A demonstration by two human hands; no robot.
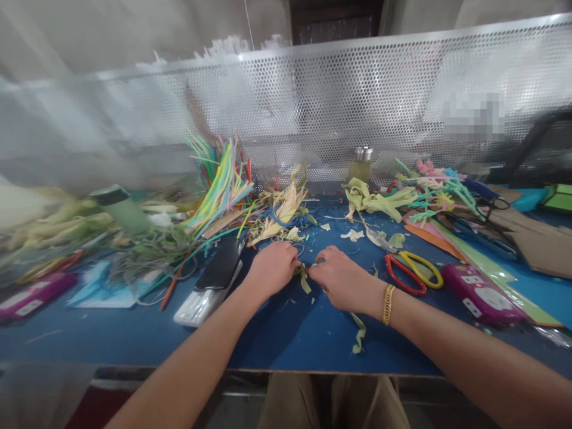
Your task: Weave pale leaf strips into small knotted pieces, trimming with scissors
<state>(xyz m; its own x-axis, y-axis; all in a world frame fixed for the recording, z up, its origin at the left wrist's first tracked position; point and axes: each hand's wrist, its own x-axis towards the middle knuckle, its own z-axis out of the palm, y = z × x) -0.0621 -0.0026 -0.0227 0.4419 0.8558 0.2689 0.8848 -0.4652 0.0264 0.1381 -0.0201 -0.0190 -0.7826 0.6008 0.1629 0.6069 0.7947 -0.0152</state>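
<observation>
I have a thin, crinkled husk strip at the middle of the blue counter, pinched, it seems, between the bent fingers of the left hand and right hand. I'd judge this piece partly worked, no finished shape showing; beyond it lie a papery, uncut-looking husk bundle, smooth, slender coloured stems and loop-handled scissors.

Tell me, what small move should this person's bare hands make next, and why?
Perhaps the bare right hand should gently pinch the lower end of the narrow, pale-green, leaf-like strip: that end shows free of both hands, over the flat blue tabletop, while the bare left hand is close to its upper end.
</observation>
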